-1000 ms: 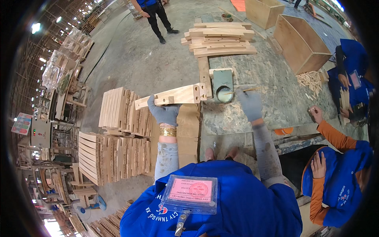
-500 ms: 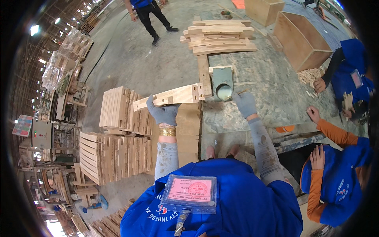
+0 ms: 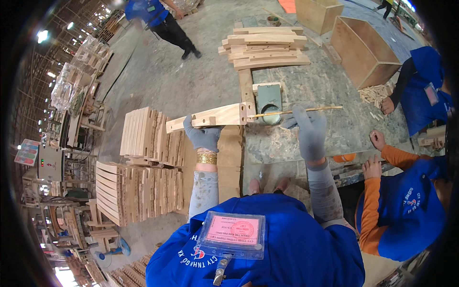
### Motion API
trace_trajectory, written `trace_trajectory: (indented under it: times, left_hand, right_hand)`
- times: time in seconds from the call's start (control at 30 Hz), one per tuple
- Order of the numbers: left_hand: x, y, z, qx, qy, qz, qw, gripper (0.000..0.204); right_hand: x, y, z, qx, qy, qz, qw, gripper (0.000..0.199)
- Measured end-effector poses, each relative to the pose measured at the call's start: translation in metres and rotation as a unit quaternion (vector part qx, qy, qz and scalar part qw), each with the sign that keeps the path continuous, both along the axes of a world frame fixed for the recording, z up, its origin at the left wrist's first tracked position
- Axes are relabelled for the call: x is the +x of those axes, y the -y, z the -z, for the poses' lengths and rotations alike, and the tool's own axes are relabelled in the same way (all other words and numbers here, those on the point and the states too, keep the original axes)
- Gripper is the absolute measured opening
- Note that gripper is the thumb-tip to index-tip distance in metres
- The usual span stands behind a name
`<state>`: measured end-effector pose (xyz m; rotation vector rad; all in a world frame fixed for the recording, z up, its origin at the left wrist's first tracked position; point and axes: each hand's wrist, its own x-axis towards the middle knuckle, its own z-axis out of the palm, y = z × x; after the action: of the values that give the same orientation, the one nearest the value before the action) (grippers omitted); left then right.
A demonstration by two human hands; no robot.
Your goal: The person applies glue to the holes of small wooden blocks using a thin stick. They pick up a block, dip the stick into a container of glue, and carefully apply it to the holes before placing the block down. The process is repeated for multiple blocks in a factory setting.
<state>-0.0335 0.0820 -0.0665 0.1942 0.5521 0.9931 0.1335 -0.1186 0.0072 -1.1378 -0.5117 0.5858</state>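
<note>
grey concrete workshop floor [image 3: 191, 76] spreads below, with stacks of pale slatted wooden panels [image 3: 143, 162] at the left and a pile of long planks [image 3: 265, 45] far off. left hand in a grey glove [image 3: 203, 136] is wrapped around a pale notched wooden block [image 3: 210, 117], held level. right gloved hand [image 3: 308, 129] pinches a thin wooden stick [image 3: 296, 111], its tip at the block's right end, over a small green glue tub [image 3: 270, 98]. judging by this, gluing the end is under way; no mating piece is fitted yet. two seated workers in blue [image 3: 406, 201] crouch at the right.
</note>
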Motion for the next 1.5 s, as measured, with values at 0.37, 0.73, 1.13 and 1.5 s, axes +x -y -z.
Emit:
trace_trajectory:
  times: [0.37, 0.73, 1.13, 1.5]
  left_hand:
    - [0.028, 0.003, -0.005, 0.011, -0.002, 0.051, 0.999, 0.072]
    - [0.096, 0.011, 0.012, 0.057, -0.005, 0.121, 0.991, 0.068]
    - [0.281, 0.132, 0.054, 0.111, -0.124, 0.292, 0.942, 0.037]
    - [0.369, 0.175, 0.131, 0.321, -0.31, 0.478, 0.757, 0.042]
  right_hand:
    - [-0.004, 0.01, -0.004, -0.001, 0.135, 0.032, 0.99, 0.018]
    - [0.043, 0.075, 0.018, 0.019, 0.023, 0.192, 0.981, 0.025]
    - [0.094, 0.144, 0.058, -0.112, 0.284, 0.3, 0.904, 0.02]
    - [0.117, 0.133, 0.062, -0.197, 0.435, 0.221, 0.85, 0.03]
